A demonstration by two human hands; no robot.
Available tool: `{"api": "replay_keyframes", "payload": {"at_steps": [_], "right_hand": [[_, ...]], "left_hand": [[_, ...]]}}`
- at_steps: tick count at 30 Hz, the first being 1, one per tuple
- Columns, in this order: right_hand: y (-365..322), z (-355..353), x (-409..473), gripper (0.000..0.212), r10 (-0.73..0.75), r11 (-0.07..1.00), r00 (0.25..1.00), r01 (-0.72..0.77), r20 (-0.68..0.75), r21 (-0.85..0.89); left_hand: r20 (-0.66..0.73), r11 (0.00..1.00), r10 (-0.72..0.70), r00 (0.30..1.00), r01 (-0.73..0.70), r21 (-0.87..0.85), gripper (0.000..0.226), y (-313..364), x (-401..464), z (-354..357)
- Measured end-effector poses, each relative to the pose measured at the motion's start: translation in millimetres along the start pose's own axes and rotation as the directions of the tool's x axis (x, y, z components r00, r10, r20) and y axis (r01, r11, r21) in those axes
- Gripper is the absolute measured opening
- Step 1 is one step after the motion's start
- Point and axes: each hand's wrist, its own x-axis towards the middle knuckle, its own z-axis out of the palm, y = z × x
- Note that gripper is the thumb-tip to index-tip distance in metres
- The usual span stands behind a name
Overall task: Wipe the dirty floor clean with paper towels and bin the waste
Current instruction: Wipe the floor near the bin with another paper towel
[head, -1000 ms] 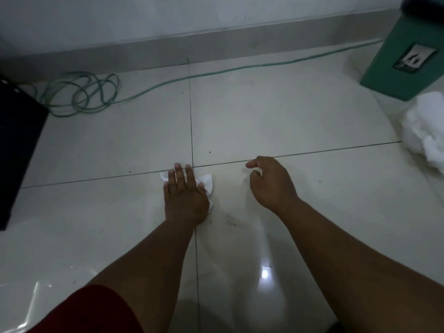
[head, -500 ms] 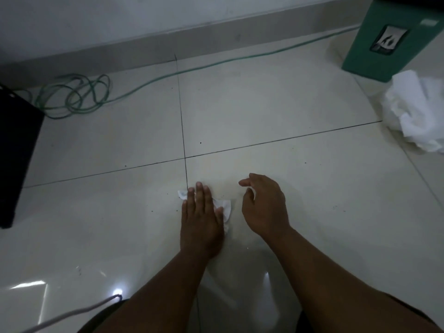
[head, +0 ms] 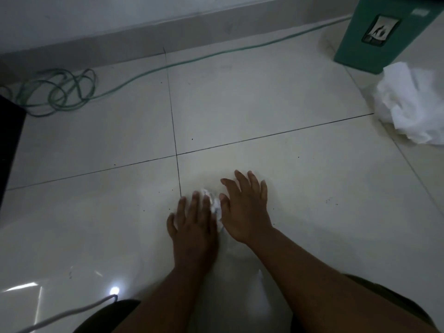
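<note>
Wiping is the step in hand: the left hand (head: 192, 222) presses flat, fingers straight, on a crumpled paper towel (head: 212, 200) on the tiled floor (head: 264, 92). The right hand (head: 245, 205) lies spread just beside it, thumb at the wad's edge. Next, I judge, gather the wad for the green bin (head: 384, 32), well apart at far right

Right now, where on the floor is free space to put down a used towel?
Free: the far tile between the green cable and the hands; also the left tile beside the black object. Crowded: around the left hand, right hand and paper towel, and by the bin and white paper pile.
</note>
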Motion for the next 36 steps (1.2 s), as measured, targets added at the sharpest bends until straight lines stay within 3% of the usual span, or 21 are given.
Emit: {"api": "replay_keyframes", "payload": {"at_steps": [5,10,14,16,22,26,31,36], "right_hand": [[7.5,2.7,-8.9,0.062,-0.005,0.999,0.996,0.009,0.089,-0.043],[-4.0,20.4,-18.5,0.064,-0.175,0.980,0.979,0.183,0.104,-0.077],[-9.4,38.8,-27.4,0.072,-0.291,0.910,0.938,0.333,0.191,-0.248],[-11.1,42.8,-32.1,0.079,-0.271,0.911,0.943,0.316,0.192,-0.265],[-9.7,39.6,-43.8,0.090,-0.056,0.960,0.987,0.094,0.150,-0.264],[13.3,24.8,-47.7,0.095,0.252,0.926,0.959,-0.201,0.128,-0.319],[40.7,0.3,-46.1,0.101,0.636,0.767,0.769,-0.618,0.071,-0.173],[61.3,-16.0,-32.7,0.102,0.800,0.598,0.596,-0.802,-0.062,0.004]], "left_hand": [[-0.004,0.999,0.034,0.999,-0.034,-0.042,0.054,5.3,-0.7,1.8],[-0.158,0.959,-0.157,0.975,0.112,-0.259,0.056,-22.9,7.6,-15.2],[-0.214,0.959,-0.182,0.960,0.125,-0.255,0.048,-30.3,15.9,-22.4],[-0.222,0.964,-0.171,0.960,0.117,-0.240,0.047,-26.9,19.2,-25.7],[-0.248,0.984,-0.076,0.966,0.032,-0.178,0.041,-23.7,27.3,-24.3],[-0.196,0.987,0.013,0.980,-0.045,-0.154,0.044,-11.6,37.4,-24.4],[-0.156,0.980,0.074,0.985,-0.101,-0.174,0.045,17.1,51.0,-27.7],[-0.125,0.969,0.100,0.987,-0.125,-0.213,0.050,44.0,64.5,-34.4]]}}
